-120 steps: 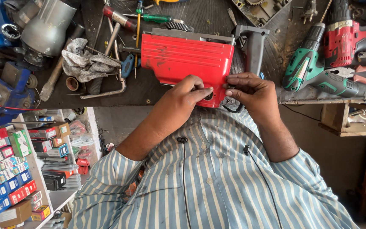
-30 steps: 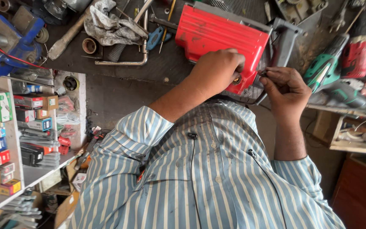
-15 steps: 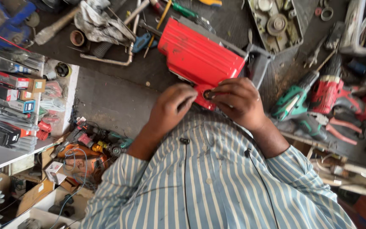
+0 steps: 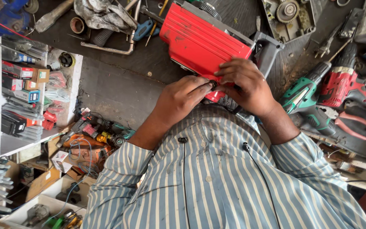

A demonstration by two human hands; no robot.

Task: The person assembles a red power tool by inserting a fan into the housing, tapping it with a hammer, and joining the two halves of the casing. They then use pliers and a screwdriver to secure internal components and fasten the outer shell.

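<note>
dark workbench (image 4: 119, 85) | stocked white shelves (image 4: 18, 142) | daylight

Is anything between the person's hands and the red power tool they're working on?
Nothing visible. The left hand and right hand both rest directly on the near edge of the red power tool, fingertips meeting at a small dark part there.

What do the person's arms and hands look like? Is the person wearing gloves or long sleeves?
No gloves: the left hand and right hand are bare. The striped shirt is blue-grey and white, its sleeves rolled up near the elbows. Two thin black cables run down the front.
</note>
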